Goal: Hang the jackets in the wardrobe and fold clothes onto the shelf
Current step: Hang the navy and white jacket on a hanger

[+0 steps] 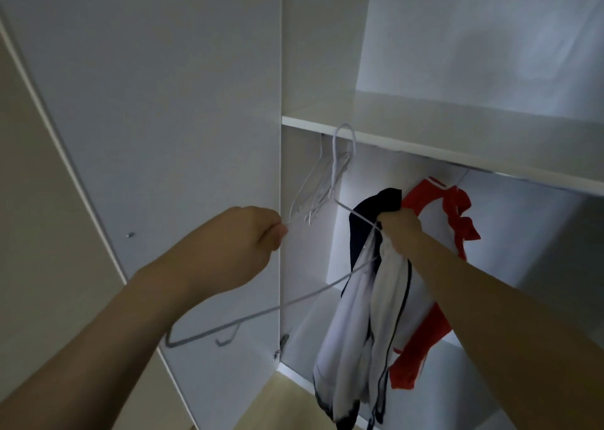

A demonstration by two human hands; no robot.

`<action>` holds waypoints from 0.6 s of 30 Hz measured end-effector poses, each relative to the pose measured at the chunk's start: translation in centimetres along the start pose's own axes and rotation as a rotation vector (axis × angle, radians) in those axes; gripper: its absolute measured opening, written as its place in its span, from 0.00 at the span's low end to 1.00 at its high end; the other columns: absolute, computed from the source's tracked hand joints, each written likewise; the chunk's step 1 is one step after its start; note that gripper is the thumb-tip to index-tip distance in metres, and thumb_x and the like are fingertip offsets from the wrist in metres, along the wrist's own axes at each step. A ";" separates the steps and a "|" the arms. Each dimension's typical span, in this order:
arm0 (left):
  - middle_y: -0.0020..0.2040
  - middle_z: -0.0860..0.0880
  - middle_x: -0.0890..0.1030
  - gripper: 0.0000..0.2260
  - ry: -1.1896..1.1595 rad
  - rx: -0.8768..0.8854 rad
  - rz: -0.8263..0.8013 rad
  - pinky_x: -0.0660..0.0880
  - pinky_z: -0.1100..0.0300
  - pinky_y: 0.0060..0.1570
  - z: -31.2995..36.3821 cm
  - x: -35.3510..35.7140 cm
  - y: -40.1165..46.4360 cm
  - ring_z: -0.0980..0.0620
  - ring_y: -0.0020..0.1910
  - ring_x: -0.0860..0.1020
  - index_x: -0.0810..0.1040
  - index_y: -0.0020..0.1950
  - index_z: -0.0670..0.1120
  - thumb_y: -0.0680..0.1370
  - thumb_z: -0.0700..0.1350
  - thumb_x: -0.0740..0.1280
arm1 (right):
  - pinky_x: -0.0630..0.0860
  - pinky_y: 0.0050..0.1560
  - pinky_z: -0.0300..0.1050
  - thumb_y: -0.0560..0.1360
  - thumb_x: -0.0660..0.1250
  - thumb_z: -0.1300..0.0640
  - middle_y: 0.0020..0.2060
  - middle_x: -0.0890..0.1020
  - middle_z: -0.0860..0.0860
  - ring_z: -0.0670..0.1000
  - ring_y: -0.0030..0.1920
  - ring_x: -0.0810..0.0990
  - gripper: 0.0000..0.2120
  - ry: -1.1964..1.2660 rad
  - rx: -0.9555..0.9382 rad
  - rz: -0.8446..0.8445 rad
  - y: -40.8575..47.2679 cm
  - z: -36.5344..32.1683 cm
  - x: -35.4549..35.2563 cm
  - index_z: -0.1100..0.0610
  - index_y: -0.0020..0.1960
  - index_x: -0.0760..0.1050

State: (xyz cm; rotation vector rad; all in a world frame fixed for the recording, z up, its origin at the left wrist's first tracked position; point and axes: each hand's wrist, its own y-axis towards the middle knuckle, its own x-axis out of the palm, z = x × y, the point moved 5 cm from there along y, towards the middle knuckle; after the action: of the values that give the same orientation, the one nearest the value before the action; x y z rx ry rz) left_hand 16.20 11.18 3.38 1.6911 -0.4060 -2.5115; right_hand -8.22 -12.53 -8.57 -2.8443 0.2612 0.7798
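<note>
My right hand grips a white and navy jacket by its collar, and the jacket hangs down inside the wardrobe. A white wire hanger runs through the same grip; its hook rises in front of the shelf edge and its long arm slants down to the left. My left hand pinches the low end of a bunch of white wire hangers that hang under the shelf at the wardrobe's left side. Behind my right hand, a red and white jacket hangs from the rail.
The white shelf crosses above the rail. The wardrobe door stands open on the left, with a hinge low on its edge. Pale wooden floor shows at the bottom.
</note>
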 end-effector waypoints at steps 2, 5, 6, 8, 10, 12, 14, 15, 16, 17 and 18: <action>0.35 0.49 0.76 0.17 -0.006 0.010 -0.009 0.64 0.66 0.32 0.0 1.7 0.7 0.57 0.32 0.71 0.78 0.45 0.40 0.84 0.48 0.56 | 0.67 0.31 0.42 0.73 0.65 0.64 0.29 0.72 0.54 0.51 0.28 0.70 0.11 0.049 -0.044 -0.045 -1.1 -1.2 0.0 0.59 0.32 0.69; 0.39 0.46 0.79 0.16 -0.041 0.008 -0.006 0.67 0.58 0.37 0.2 4.9 1.5 0.50 0.37 0.75 0.78 0.47 0.39 0.84 0.47 0.56 | 0.69 0.32 0.44 0.72 0.65 0.65 0.28 0.73 0.54 0.51 0.29 0.71 0.11 0.117 -0.168 -0.098 -3.6 -3.2 -0.1 0.58 0.32 0.70; 0.39 0.47 0.78 0.16 -0.066 0.014 0.009 0.67 0.57 0.37 0.2 5.8 1.6 0.49 0.37 0.75 0.78 0.47 0.39 0.84 0.47 0.56 | 0.69 0.32 0.43 0.73 0.65 0.63 0.27 0.73 0.53 0.51 0.28 0.71 0.12 0.116 -0.231 -0.110 -4.8 -3.9 -0.3 0.58 0.31 0.70; 0.34 0.51 0.75 0.15 -0.165 0.026 0.053 0.66 0.61 0.34 -0.1 6.5 1.5 0.54 0.32 0.73 0.78 0.48 0.39 0.84 0.46 0.57 | 0.66 0.30 0.42 0.74 0.64 0.58 0.24 0.72 0.49 0.49 0.27 0.70 0.15 0.037 -0.442 -0.075 -7.5 -5.3 -1.1 0.55 0.29 0.66; 0.29 0.57 0.71 0.13 -0.298 0.069 0.129 0.63 0.69 0.30 -0.7 5.6 1.0 0.60 0.27 0.71 0.79 0.47 0.39 0.84 0.44 0.59 | 0.66 0.33 0.43 0.74 0.62 0.53 0.25 0.70 0.47 0.49 0.31 0.71 0.16 -0.144 -0.744 0.069 -10.4 -7.1 -3.1 0.52 0.30 0.63; 0.28 0.56 0.71 0.12 -0.276 0.158 0.191 0.62 0.70 0.28 -0.9 4.3 0.6 0.59 0.26 0.69 0.78 0.45 0.41 0.83 0.43 0.60 | 0.65 0.37 0.44 0.73 0.61 0.54 0.24 0.67 0.44 0.48 0.32 0.69 0.17 -0.187 -0.929 0.065 -11.9 -8.3 -4.5 0.50 0.29 0.59; 0.29 0.54 0.72 0.12 -0.209 0.220 0.194 0.65 0.67 0.29 -0.8 3.4 0.9 0.57 0.27 0.69 0.77 0.43 0.42 0.83 0.44 0.61 | 0.63 0.34 0.42 0.76 0.62 0.55 0.21 0.69 0.43 0.43 0.27 0.68 0.18 -0.137 -0.867 -0.132 -11.7 -8.5 -4.8 0.50 0.30 0.60; 0.29 0.53 0.73 0.12 -0.263 0.223 0.164 0.67 0.67 0.31 -0.8 3.1 1.2 0.57 0.28 0.70 0.77 0.42 0.43 0.83 0.46 0.61 | 0.63 0.33 0.42 0.77 0.63 0.54 0.23 0.72 0.42 0.42 0.27 0.70 0.17 -0.165 -0.833 -0.185 -11.6 -8.4 -4.9 0.48 0.32 0.63; 0.30 0.51 0.75 0.13 -0.404 0.201 0.108 0.69 0.67 0.34 -0.9 2.9 1.6 0.58 0.29 0.72 0.77 0.42 0.43 0.82 0.48 0.62 | 0.64 0.32 0.43 0.78 0.63 0.52 0.26 0.75 0.43 0.43 0.29 0.73 0.15 -0.209 -0.853 -0.178 -11.5 -8.5 -5.1 0.46 0.33 0.65; 0.34 0.47 0.78 0.15 -0.577 0.165 0.056 0.72 0.65 0.40 -1.2 2.6 2.1 0.56 0.33 0.75 0.78 0.43 0.43 0.81 0.51 0.61 | 0.65 0.33 0.43 0.78 0.64 0.51 0.27 0.75 0.44 0.46 0.31 0.75 0.15 -0.227 -0.883 -0.149 -11.4 -8.5 -5.5 0.45 0.34 0.66; 0.40 0.43 0.81 0.16 -0.739 0.122 0.015 0.74 0.61 0.47 -1.7 2.3 2.6 0.52 0.40 0.79 0.79 0.45 0.42 0.80 0.53 0.61 | 0.66 0.33 0.44 0.78 0.64 0.50 0.27 0.74 0.45 0.48 0.31 0.75 0.15 -0.216 -0.914 -0.105 -11.3 -8.6 -6.1 0.45 0.33 0.66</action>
State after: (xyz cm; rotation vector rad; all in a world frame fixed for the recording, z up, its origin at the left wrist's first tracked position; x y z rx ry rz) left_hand 16.64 7.88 1.40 0.7066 -0.6171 -3.0704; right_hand -6.78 -2.71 3.28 -3.4731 -0.3805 1.4681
